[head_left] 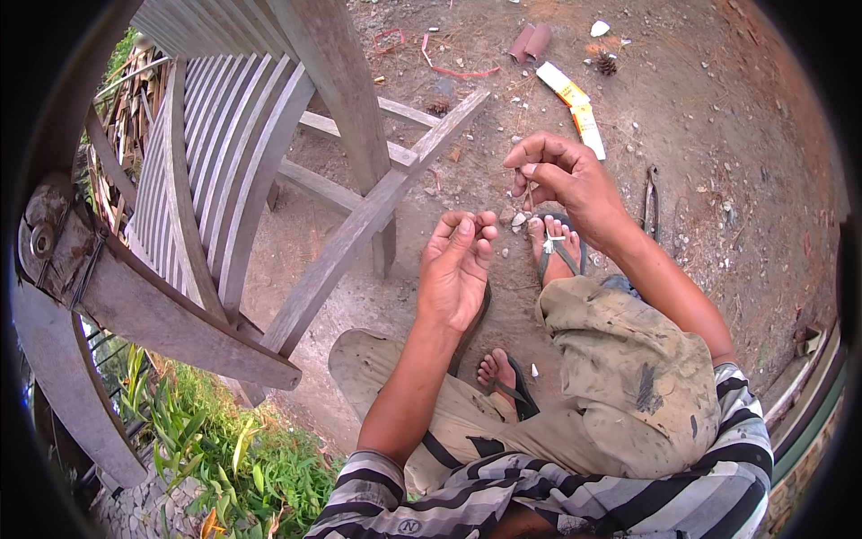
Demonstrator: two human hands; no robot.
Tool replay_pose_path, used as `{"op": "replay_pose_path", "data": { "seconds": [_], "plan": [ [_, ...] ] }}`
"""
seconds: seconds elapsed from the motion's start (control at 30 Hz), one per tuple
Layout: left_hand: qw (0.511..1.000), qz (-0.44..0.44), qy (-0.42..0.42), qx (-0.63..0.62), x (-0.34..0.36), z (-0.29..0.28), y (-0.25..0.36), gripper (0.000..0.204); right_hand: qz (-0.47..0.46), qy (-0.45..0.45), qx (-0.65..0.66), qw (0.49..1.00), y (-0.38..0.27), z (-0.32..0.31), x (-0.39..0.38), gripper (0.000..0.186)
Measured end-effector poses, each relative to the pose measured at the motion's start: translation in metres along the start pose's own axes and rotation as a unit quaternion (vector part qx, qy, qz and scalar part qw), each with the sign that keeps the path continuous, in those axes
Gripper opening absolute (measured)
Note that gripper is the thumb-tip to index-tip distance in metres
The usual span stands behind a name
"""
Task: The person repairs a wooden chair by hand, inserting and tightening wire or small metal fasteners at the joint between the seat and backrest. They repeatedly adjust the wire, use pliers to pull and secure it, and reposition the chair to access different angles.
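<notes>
My left hand [456,269] is raised palm up, its fingers curled and the thumb pressed to the index fingertip. Anything in that pinch is too small to make out. To its right and a little farther off, my right hand [575,184] is bent at the wrist with thumb and fingers pinched together. Something thin seems to be at its fingertips, but I cannot tell what it is. Both hands are apart from the weathered wooden slatted chair [337,238], which leans at the left; a wooden bar of its frame lies nearest my left hand.
Long-handled pliers [652,202] lie on the dirt ground right of my right hand. Farther off are a bent yellow-and-white carton [571,101], brown tile pieces [531,42], a red strip [462,73] and a pine cone [607,63]. Green plants [242,458] grow at the lower left.
</notes>
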State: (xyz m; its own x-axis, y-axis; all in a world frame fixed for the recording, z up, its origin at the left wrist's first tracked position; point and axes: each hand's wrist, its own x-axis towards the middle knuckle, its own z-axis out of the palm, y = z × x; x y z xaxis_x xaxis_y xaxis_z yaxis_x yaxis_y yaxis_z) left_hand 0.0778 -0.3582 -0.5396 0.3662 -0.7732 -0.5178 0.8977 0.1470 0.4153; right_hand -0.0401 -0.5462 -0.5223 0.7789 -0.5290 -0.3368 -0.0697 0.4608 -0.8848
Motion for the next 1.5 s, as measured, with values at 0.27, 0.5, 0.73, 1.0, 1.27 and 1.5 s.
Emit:
{"op": "replay_pose_path", "data": {
  "seconds": [0.27, 0.5, 0.73, 1.0, 1.27, 1.5],
  "plan": [
    [0.995, -0.009, -0.035, -0.093, -0.004, -0.006, -0.001, 0.025, -0.002, -0.012, -0.089, 0.996, 0.012, -0.001, -0.008, 0.019],
    [0.997, 0.005, -0.012, -0.070, -0.007, -0.004, 0.003, 0.021, -0.022, -0.015, -0.115, 0.993, 0.014, 0.007, -0.007, 0.017],
    [0.999, 0.029, 0.039, -0.017, -0.010, 0.009, 0.010, 0.019, -0.050, -0.016, -0.139, 0.989, 0.008, 0.023, 0.000, 0.017],
    [0.997, 0.052, 0.050, -0.029, -0.007, 0.004, 0.018, 0.018, -0.063, -0.024, -0.133, 0.989, 0.012, 0.036, 0.004, 0.017],
    [0.993, 0.094, 0.029, -0.063, -0.009, 0.049, 0.029, 0.017, -0.146, 0.014, -0.064, 0.987, -0.028, 0.041, -0.010, 0.017],
    [0.994, 0.100, -0.035, -0.026, -0.020, 0.090, 0.043, 0.012, -0.256, 0.042, -0.064, 0.964, -0.056, 0.047, -0.021, 0.015]
  ]
}}
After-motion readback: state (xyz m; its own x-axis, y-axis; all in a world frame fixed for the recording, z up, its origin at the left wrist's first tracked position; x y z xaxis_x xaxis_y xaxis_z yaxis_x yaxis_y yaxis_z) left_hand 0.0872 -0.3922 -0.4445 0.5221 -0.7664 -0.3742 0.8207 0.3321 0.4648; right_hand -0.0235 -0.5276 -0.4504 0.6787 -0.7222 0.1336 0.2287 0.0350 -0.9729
